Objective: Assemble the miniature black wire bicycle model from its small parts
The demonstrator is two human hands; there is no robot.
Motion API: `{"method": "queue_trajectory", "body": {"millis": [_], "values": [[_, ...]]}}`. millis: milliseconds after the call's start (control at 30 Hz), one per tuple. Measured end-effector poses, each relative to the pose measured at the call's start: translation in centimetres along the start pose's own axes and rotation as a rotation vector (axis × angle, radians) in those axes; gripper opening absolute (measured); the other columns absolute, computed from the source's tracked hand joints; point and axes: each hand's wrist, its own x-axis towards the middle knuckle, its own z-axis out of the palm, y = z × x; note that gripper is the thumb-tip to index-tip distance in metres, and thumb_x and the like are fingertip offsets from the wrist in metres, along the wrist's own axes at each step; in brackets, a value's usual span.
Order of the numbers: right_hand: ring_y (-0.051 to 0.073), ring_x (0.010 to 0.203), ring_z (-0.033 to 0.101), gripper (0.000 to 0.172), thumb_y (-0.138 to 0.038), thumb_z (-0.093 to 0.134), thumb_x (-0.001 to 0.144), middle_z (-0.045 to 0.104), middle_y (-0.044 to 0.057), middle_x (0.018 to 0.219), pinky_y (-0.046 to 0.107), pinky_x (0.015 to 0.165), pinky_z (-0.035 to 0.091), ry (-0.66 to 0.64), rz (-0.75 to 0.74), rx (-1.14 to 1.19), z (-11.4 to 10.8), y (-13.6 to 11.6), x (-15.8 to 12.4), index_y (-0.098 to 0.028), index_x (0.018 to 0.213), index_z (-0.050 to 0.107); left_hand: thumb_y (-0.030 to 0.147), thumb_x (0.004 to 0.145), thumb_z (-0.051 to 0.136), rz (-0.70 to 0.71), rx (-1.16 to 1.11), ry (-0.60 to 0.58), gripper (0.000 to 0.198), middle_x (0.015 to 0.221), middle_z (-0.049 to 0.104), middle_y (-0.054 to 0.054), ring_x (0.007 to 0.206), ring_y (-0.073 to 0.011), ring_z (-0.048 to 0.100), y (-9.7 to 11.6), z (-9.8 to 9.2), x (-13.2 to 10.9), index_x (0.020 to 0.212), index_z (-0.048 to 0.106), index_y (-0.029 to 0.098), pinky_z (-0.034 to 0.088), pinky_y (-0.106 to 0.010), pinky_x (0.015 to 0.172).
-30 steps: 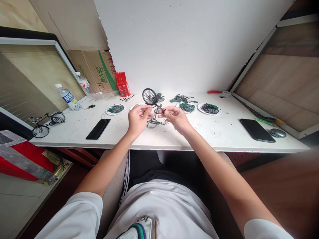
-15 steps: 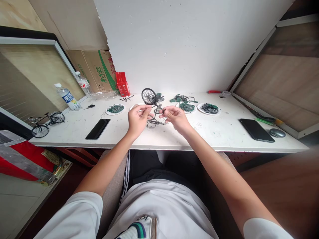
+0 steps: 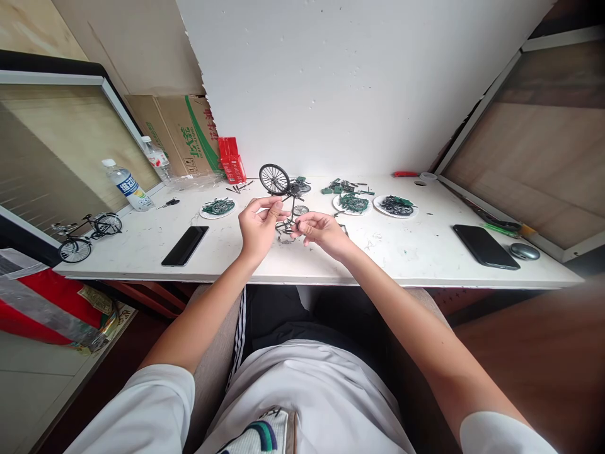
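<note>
- Pinching the partly built model bicycle point(image 3: 275, 180) in my left hand point(image 3: 259, 228), I have thumb and forefinger closed on its thin dark frame.
- Up off the white tabletop point(image 3: 425, 255), the model bicycle sits in front of me, tilted, its one spoked wheel beyond my left fingertips and the rest of the frame running down between my hands.
- My right hand point(image 3: 326, 233) is just beside it, thumb and fingers drawn together on a small dark part point(image 3: 297, 224); whether that is joined to the frame I can't tell.
- Behind my hands, three white plates hold green and black pieces: a left plate point(image 3: 201, 209), a middle plate point(image 3: 336, 203) and a right plate point(image 3: 378, 208).
- Loose dark green pieces point(image 3: 344, 186) lie heaped just behind the middle plate.
- Off to my left, near the table's edge, a complete-looking black model bike point(image 3: 89, 234) stands on its wheels, with a black phone point(image 3: 184, 246) between it and my left arm.
- On my far right lie another phone point(image 3: 486, 246) and, next to it, a silver-grey mouse point(image 3: 524, 251).
- At the back left, a red box point(image 3: 231, 160) stands by a cardboard carton point(image 3: 174, 132).
</note>
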Motion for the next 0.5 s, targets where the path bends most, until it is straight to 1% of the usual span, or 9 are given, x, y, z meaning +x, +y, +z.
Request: {"method": "queue_trajectory", "body": {"millis": [100, 333, 500], "values": [[0.021, 0.091, 0.081, 0.045, -0.054, 0.1, 0.077, 0.084, 0.006, 0.099, 0.025, 0.063, 0.057, -0.002, 0.0, 0.022, 0.16, 0.06, 0.03, -0.022, 0.102, 0.081, 0.058, 0.088, 0.09, -0.019, -0.018, 0.001, 0.048, 0.095, 0.077, -0.006, 0.081, -0.0196, 0.083, -0.08, -0.02, 0.01, 0.106, 0.078, 0.016, 0.07, -0.03, 0.077], [0.022, 0.095, 0.082, 0.048, -0.054, 0.103, 0.073, 0.083, 0.004, 0.091, 0.026, 0.066, 0.058, 0.03, -0.007, 0.064, 0.59, -0.09, 0.0, -0.022, 0.1, 0.08, 0.056, 0.087, 0.091, -0.068, -0.075, 0.005, 0.045, 0.095, 0.078, -0.006, 0.083, -0.02, 0.084, -0.43, 0.17, -0.07, 0.106, 0.079, 0.017, 0.07, -0.031, 0.082], [0.023, 0.099, 0.082, 0.05, -0.056, 0.103, 0.071, 0.084, 0.005, 0.099, 0.025, 0.067, 0.059, 0.059, -0.023, 0.112, 0.58, -0.35, 0.0, -0.023, 0.099, 0.078, 0.055, 0.084, 0.094, -0.113, -0.094, -0.013, 0.049, 0.098, 0.081, -0.008, 0.089, -0.0219, 0.084, -0.53, 0.55, -0.19, 0.11, 0.078, 0.017, 0.07, -0.034, 0.086]]}}
